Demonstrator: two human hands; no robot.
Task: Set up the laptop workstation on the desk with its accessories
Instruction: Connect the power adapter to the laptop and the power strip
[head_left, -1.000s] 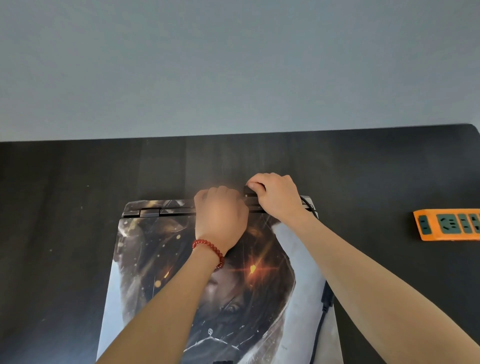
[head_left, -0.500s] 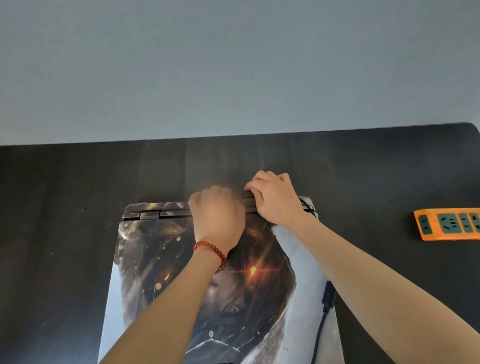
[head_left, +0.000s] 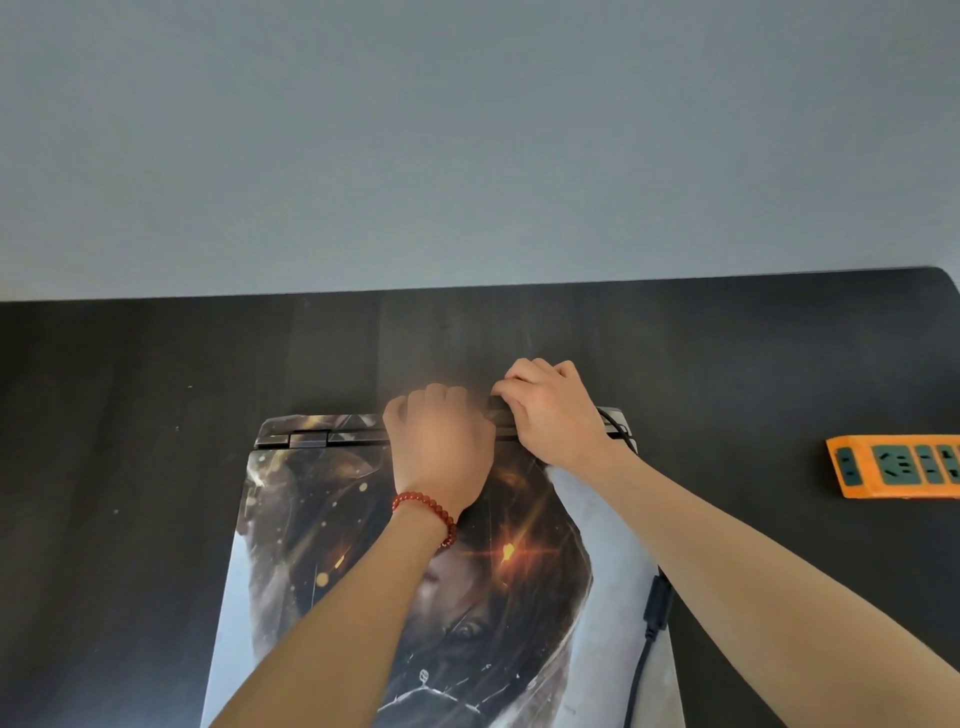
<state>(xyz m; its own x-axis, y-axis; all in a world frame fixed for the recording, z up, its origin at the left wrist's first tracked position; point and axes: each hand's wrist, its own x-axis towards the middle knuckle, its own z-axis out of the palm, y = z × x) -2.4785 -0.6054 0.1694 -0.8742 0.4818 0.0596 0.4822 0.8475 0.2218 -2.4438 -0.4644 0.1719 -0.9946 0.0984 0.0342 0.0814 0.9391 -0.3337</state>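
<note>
A closed laptop (head_left: 322, 545) with a dark picture skin lies on the black desk (head_left: 130, 415), its hinge edge away from me. My left hand (head_left: 441, 447), with a red bead bracelet on the wrist, curls its fingers over the rear edge near the middle. My right hand (head_left: 550, 410) is just to its right on the same edge, thumb and forefinger pinched together there. A black power cable (head_left: 657, 605) runs up the laptop's right side, bends round the back right corner and vanishes under my right hand. Its plug end is hidden.
An orange power strip (head_left: 893, 467) with green sockets lies on the desk at the right edge of view. A plain grey wall (head_left: 467, 156) rises behind the desk's far edge. Bare desk top lies left of and behind the laptop.
Both hands stay at the laptop's rear edge. My right hand has crept slightly farther over the edge. The laptop and cable have not visibly moved.
</note>
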